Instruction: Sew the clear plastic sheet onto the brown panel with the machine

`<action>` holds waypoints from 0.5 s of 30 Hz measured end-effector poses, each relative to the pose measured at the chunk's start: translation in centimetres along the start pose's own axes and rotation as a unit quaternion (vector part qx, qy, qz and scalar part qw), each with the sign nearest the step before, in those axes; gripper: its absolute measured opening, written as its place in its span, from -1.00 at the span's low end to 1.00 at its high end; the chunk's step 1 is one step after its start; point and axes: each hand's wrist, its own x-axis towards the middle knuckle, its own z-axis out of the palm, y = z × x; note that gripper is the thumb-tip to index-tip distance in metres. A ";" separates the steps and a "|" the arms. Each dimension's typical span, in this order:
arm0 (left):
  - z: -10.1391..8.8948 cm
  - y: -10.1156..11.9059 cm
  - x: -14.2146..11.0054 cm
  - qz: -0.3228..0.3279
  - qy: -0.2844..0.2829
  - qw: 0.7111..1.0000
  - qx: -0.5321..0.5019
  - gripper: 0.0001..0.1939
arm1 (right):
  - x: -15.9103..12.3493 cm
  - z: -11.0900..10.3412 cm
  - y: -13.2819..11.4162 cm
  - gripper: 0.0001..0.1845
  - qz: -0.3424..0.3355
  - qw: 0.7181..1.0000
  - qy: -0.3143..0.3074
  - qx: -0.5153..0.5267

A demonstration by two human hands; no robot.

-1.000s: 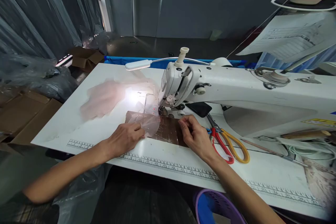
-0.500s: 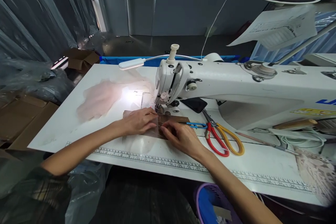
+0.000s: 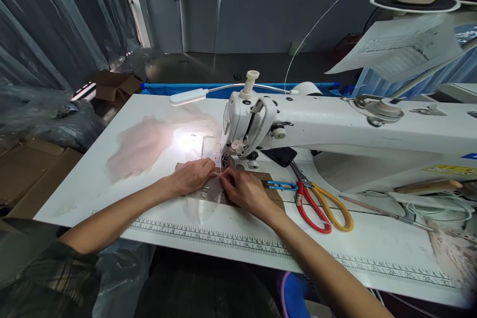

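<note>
A white sewing machine (image 3: 335,129) stands on a white table (image 3: 93,169). A sheer pinkish fabric piece (image 3: 208,191) lies over a brown patch (image 3: 274,194) just in front of the needle and presser foot (image 3: 225,160). My left hand (image 3: 192,176) presses the fabric from the left, fingers curled onto it. My right hand (image 3: 244,191) pinches the same fabric from the right, fingertips almost meeting the left hand's at the needle.
A heap of sheer pink fabric (image 3: 139,144) lies at the back left under the lamp (image 3: 188,97). Blue snips (image 3: 281,186) and red-and-yellow scissors (image 3: 320,203) lie to the right. A printed ruler (image 3: 231,241) runs along the front edge. A purple-rimmed bin (image 3: 294,293) sits below.
Both hands have moved in toward the needle, drawing the fabric piece up to the presser foot; the right hand came from the patch's right edge to its middle.
</note>
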 end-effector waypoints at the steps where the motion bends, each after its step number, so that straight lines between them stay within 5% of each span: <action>1: 0.0 -0.4 0.1 -0.003 -0.001 1.000 0.006 -0.80 | -0.2 -0.2 0.4 -0.81 0.004 1.000 -0.009 0.023; 8: -2.4 -1.8 0.6 -0.008 0.142 0.989 0.045 -0.79 | -2.6 -1.5 2.5 -0.73 0.034 0.987 0.004 0.157; 12: -2.9 0.7 -0.5 0.053 0.080 0.985 -0.147 -0.75 | -2.8 -1.0 1.8 -0.73 0.003 0.969 0.047 0.244; 15: -1.7 2.7 -1.4 0.042 0.044 0.977 -0.204 -0.49 | -2.9 -0.6 0.7 -0.73 -0.001 0.910 0.060 0.410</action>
